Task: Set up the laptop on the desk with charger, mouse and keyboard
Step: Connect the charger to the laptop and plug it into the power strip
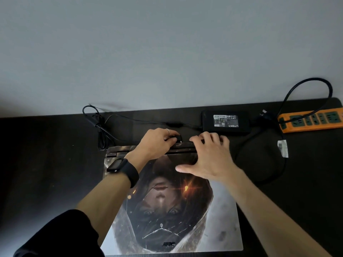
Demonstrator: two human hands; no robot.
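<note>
Charger plug (177,138) in left hand (157,143)

The left arm (104,193) comes up from the lower left of the frame, with a black sleeve (61,236) ending near the elbow and a black watch (118,166) on the wrist. The left hand (156,143) sits just left of the middle, its back facing up. Its grip is a pinch: thumb and fingers curl round a small black plug (177,137) (one finger wears a thin ring (167,131)). The right arm (269,216) is bare and comes up from the lower right. The right hand (209,160) lies palm down, fingers spread and straight, thumb sticking out to the left.
</note>
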